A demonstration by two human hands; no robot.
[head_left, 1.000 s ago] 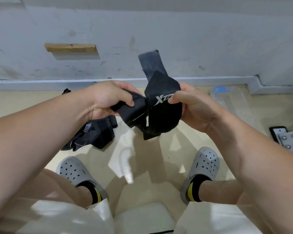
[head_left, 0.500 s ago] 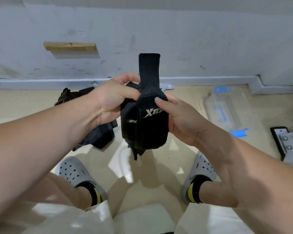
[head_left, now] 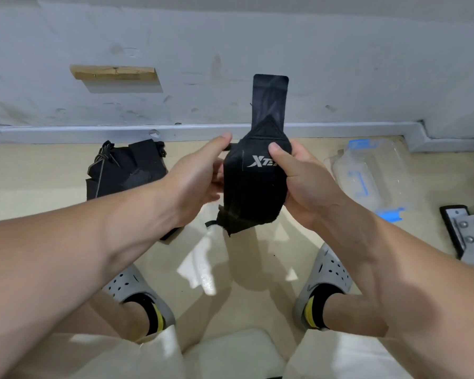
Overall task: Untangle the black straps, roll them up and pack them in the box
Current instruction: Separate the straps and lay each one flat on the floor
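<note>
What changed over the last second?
The black strap was wound tighter: its loose left fold is now gathered into one roll, and its free tail has swung upright. The left hand and right hand moved closer together, both still gripping it. The strap pile and clear box stayed put.

Both bare forearms reach forward and converge at centre. The left hand grips the rolled strap from its left side, thumb raised; the right hand clasps the right side, thumb pressed on the front.
</note>
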